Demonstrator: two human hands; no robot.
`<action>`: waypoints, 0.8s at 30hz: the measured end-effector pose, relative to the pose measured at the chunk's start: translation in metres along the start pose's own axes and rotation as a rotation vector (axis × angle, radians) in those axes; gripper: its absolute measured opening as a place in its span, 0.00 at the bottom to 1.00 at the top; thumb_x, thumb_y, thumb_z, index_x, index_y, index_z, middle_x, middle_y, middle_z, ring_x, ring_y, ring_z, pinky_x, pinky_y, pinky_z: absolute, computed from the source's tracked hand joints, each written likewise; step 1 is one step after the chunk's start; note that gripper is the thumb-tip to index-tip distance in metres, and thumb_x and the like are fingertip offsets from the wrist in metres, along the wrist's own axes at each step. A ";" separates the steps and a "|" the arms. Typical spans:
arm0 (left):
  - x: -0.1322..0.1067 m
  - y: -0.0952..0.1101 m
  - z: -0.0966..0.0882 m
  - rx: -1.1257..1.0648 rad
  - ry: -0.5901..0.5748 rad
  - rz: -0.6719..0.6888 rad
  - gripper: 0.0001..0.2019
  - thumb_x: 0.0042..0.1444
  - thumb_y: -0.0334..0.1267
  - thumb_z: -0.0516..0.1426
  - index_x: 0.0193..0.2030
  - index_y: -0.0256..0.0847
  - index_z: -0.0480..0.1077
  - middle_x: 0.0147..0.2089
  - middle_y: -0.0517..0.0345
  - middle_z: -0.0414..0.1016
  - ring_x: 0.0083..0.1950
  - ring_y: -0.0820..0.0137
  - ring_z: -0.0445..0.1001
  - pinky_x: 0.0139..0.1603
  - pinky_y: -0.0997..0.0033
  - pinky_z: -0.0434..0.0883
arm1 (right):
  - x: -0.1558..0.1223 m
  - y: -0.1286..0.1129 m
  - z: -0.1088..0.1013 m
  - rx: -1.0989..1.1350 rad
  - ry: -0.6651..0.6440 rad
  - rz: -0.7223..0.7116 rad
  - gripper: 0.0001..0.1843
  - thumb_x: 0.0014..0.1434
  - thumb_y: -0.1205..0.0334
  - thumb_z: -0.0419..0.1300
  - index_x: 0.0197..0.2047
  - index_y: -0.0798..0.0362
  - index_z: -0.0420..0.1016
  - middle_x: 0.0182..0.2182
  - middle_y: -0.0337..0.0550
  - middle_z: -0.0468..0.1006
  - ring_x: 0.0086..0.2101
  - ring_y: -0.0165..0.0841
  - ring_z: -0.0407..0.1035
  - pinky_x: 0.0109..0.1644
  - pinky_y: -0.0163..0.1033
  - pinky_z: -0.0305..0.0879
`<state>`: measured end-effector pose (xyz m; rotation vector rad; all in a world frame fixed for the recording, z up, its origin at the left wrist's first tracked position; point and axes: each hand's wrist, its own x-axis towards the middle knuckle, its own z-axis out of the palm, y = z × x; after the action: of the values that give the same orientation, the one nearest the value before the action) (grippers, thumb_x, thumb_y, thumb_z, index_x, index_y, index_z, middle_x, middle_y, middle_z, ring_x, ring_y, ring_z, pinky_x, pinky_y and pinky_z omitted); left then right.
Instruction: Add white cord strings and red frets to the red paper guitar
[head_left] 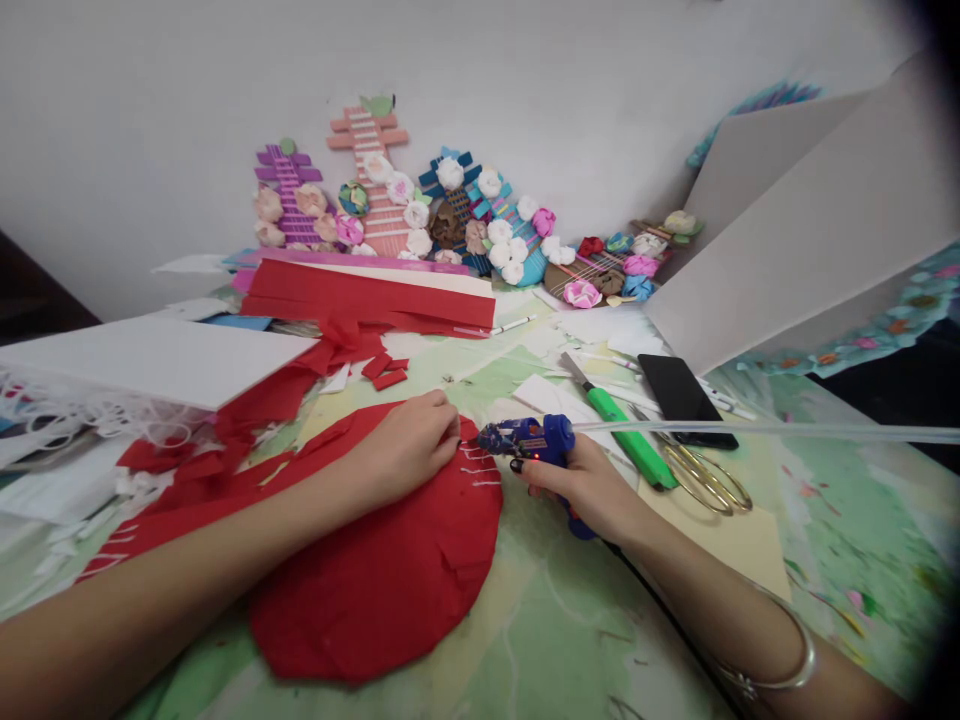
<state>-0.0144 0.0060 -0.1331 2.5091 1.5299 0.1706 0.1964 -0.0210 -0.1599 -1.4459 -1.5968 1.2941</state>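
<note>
A glue gun (525, 438), dark blue with a small red light, is gripped in my right hand (592, 485). A long clear glue stick (750, 430) runs out of its back to the right. Its nozzle points left, close to the fingertips of my left hand (416, 440). My left hand lies on a flat, rounded shape covered in red paper (382, 590), its fingers curled in; whatever they pinch is hidden. Short white lines (480, 470) run across the red surface by the nozzle. More white lines (112, 550) cross the narrower part at the left, below my forearm.
Right of the glue gun lie a green utility knife (630, 435), gold-handled scissors (705, 475) and a black phone (686, 400). Red paper strips (375, 295) and a white board (157, 355) lie behind and left. Several flower-decorated guitar shapes (375, 180) lean on the wall.
</note>
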 end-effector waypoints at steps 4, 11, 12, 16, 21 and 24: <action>0.000 0.001 -0.001 -0.011 0.005 -0.006 0.06 0.56 0.29 0.49 0.29 0.38 0.64 0.34 0.54 0.65 0.34 0.69 0.66 0.36 0.70 0.64 | 0.000 0.001 0.000 -0.007 0.001 -0.006 0.07 0.48 0.59 0.60 0.24 0.53 0.68 0.18 0.35 0.68 0.21 0.29 0.60 0.25 0.34 0.53; -0.001 -0.002 -0.001 -0.061 0.040 0.010 0.05 0.54 0.29 0.51 0.29 0.38 0.65 0.34 0.54 0.69 0.34 0.68 0.67 0.36 0.70 0.64 | 0.000 0.003 0.000 -0.006 -0.004 -0.017 0.07 0.48 0.60 0.59 0.24 0.53 0.67 0.18 0.34 0.67 0.21 0.28 0.60 0.25 0.34 0.53; -0.001 -0.002 -0.001 -0.077 0.039 0.011 0.05 0.53 0.28 0.51 0.30 0.38 0.66 0.34 0.54 0.70 0.34 0.68 0.68 0.36 0.70 0.64 | 0.000 0.003 0.000 -0.004 -0.003 -0.015 0.07 0.48 0.60 0.59 0.23 0.53 0.68 0.18 0.34 0.68 0.21 0.28 0.60 0.25 0.34 0.54; -0.001 -0.003 -0.002 -0.104 0.027 0.028 0.07 0.52 0.27 0.51 0.33 0.38 0.70 0.36 0.54 0.73 0.36 0.68 0.70 0.39 0.70 0.65 | 0.001 0.002 0.000 0.000 -0.001 -0.003 0.07 0.47 0.60 0.60 0.23 0.53 0.68 0.18 0.35 0.69 0.22 0.29 0.62 0.25 0.34 0.56; 0.000 -0.004 -0.002 -0.087 0.008 0.074 0.09 0.53 0.27 0.51 0.32 0.37 0.72 0.36 0.52 0.73 0.38 0.67 0.71 0.41 0.69 0.66 | 0.001 0.000 0.000 -0.002 -0.003 0.001 0.07 0.48 0.59 0.59 0.23 0.53 0.69 0.18 0.35 0.70 0.22 0.29 0.63 0.26 0.34 0.56; -0.001 -0.006 -0.001 -0.062 0.003 0.115 0.10 0.53 0.27 0.50 0.33 0.38 0.73 0.37 0.51 0.72 0.39 0.67 0.71 0.41 0.70 0.67 | 0.001 -0.001 -0.001 -0.003 0.005 0.007 0.07 0.47 0.59 0.60 0.22 0.53 0.69 0.18 0.35 0.70 0.22 0.29 0.63 0.26 0.34 0.56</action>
<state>-0.0198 0.0078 -0.1334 2.5491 1.3603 0.2348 0.1965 -0.0201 -0.1587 -1.4565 -1.5924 1.2915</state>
